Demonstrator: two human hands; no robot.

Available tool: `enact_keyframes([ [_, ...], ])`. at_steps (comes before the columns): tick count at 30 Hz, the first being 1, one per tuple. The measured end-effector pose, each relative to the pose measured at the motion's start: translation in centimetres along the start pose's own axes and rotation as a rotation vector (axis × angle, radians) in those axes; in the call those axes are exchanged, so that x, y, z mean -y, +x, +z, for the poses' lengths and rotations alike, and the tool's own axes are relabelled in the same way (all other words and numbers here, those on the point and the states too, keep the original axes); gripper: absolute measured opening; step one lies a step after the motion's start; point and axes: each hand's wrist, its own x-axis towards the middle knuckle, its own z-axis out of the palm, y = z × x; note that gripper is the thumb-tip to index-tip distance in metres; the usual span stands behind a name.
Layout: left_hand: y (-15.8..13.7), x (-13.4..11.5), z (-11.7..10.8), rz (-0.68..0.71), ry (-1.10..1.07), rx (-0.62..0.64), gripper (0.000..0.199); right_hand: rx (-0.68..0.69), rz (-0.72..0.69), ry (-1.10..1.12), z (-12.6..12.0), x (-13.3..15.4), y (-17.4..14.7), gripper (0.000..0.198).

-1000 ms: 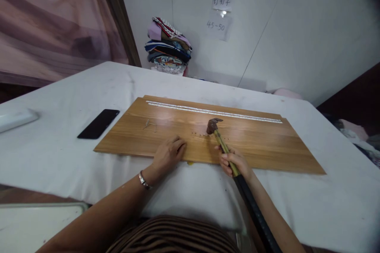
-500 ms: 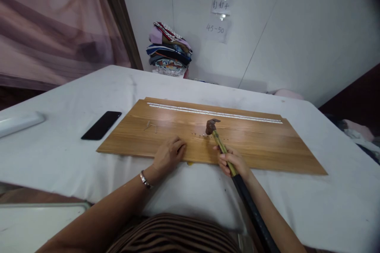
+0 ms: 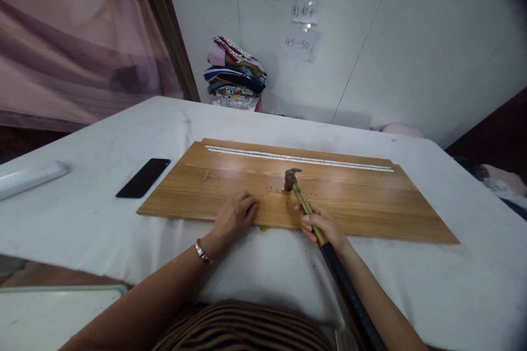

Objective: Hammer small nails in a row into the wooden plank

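In my right hand (image 3: 323,225) is a claw hammer (image 3: 290,179), gripped partway up its yellow-green handle, well ahead of the long black grip. The rusty head hovers over or touches the wooden board (image 3: 370,203), right beside a small shiny nail head (image 3: 282,190); contact is hard to tell. A row of tiny dark nail heads or holes runs along that part of the board. My left hand (image 3: 235,214) rests on the board's near edge with its fingers curled in, and no object shows in it. Several loose nails (image 3: 211,176) lie farther left on the board.
Two white measuring strips (image 3: 296,159) run along the board's far side. A black phone (image 3: 143,177) lies left of the board on the white-covered table (image 3: 99,230). At the far left is a white object (image 3: 33,178). Folded clothes (image 3: 235,74) are stacked by the wall.
The hammer head has shifted slightly left and down, closer to the shiny nail head. My left hand stays put on the board. The whole view has tilted a little.
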Motion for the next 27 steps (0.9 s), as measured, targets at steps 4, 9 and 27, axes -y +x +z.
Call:
enact_keyframes([
  [4, -0.02, 0.08, 0.10, 0.014, 0.007, -0.007, 0.023, -0.011, 0.002, 0.016, 0.12, 0.06, -0.04, 0.038],
  [9, 0.01, 0.02, 0.11, 0.022, 0.034, -0.025, 0.024, -0.012, -0.009, 0.004, 0.24, 0.25, -0.05, 0.039],
  [27, 0.05, -0.11, 0.00, 0.026, 0.013, -0.025, 0.024, 0.004, -0.007, -0.002, 0.03, 0.15, 0.01, 0.036],
])
